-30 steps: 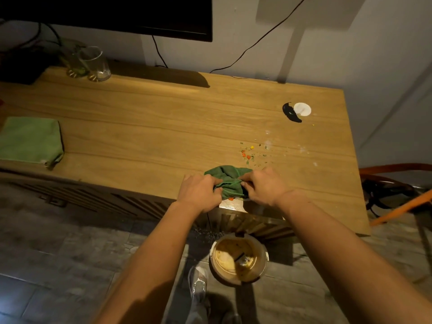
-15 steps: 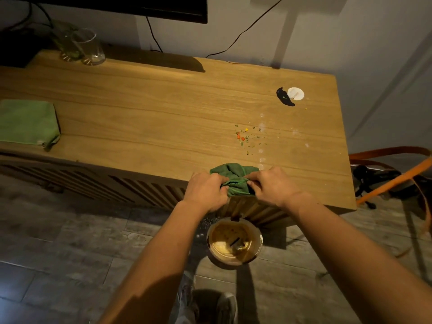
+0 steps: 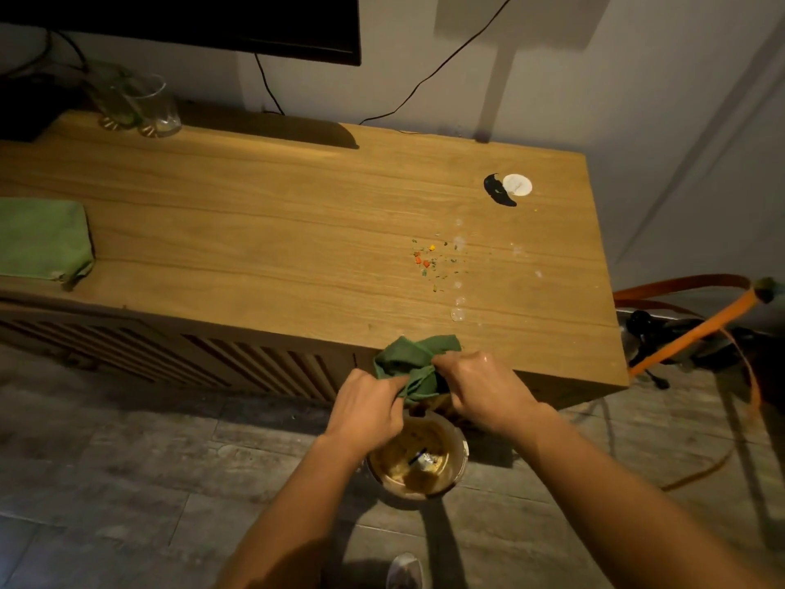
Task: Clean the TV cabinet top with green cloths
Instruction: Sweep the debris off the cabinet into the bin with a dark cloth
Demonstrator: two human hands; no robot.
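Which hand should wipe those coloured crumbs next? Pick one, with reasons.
Right, probably. The right hand and left hand both grip the dark green cloth, but the right sits nearer the crumbs, almost straight ahead of it.

Forearms reach forward, left hand (image 3: 365,408) and right hand (image 3: 484,388) (close together) both gripping the green cloth (image 3: 408,359)

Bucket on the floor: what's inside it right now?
The bucket holds brownish muck, a thin dark piece and a shiny scrap. Its far side is covered by the left hand, right hand and the dark green cloth they grip.
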